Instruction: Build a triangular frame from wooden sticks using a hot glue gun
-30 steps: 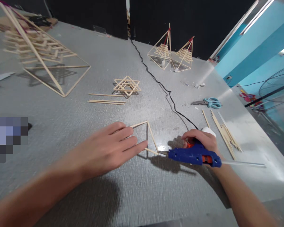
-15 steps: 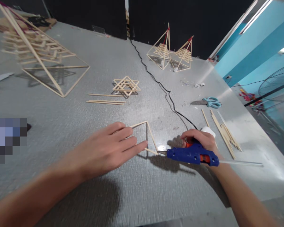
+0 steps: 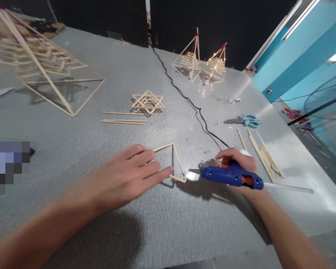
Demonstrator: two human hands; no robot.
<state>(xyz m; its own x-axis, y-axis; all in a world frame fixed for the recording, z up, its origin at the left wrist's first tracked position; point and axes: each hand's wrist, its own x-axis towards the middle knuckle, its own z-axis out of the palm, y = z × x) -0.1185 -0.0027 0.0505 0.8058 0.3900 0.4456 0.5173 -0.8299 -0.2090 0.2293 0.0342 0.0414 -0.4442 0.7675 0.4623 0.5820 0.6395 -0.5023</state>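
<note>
My left hand [image 3: 134, 173] lies over a small frame of thin wooden sticks [image 3: 179, 160], fingers bent round its left side, which they hide. One corner of the frame points away from me and another points right. My right hand [image 3: 239, 160] grips a blue hot glue gun [image 3: 229, 177] with an orange trigger. A clear glue stick [image 3: 289, 187] sticks out of its back end. The metal nozzle [image 3: 194, 171] points left, a little apart from the frame's right corner.
Loose sticks [image 3: 124, 121] and a star-shaped stick stack [image 3: 148, 102] lie beyond my left hand. Blue-handled scissors [image 3: 249, 121] and more sticks [image 3: 264, 157] are at right. A black cord [image 3: 184, 96] crosses the table. Stick pyramids [image 3: 193, 59] stand behind; a bigger one [image 3: 49, 84] is left.
The glue gun has drawn back to the right and slightly up, its nozzle leaving the frame's corner. My left hand stays on the frame. Small lights now glow on a back pyramid.
</note>
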